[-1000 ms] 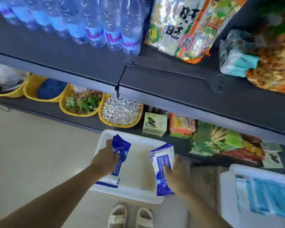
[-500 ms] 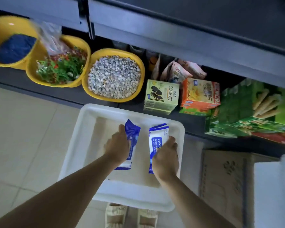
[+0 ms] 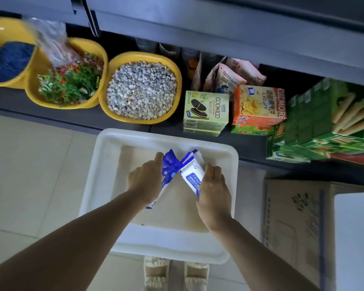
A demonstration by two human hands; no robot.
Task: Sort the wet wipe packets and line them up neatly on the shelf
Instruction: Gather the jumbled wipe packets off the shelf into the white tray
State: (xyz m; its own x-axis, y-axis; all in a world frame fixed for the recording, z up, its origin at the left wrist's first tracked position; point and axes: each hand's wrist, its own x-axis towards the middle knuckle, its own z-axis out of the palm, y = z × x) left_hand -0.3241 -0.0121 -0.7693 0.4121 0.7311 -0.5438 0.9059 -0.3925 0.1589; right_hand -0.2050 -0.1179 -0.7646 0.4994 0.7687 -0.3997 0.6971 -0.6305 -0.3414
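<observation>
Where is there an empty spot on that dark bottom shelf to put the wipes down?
Hardly any. The dark bottom shelf is packed: yellow plastic bowls, then the green cookie box, the orange cracker box and green wafer boxes. Only its thin front edge is bare. The white plastic tub's floor has room.

Packets tipped together over the tray

Half a second ago the two wet wipe packets sat parallel and apart; now the left hand (image 3: 145, 181) has angled its blue packet (image 3: 168, 171) rightward and the right hand (image 3: 213, 190) its white packet (image 3: 192, 175) leftward (far ends meeting, near ends spread) above the white tray (image 3: 105, 164).
</observation>
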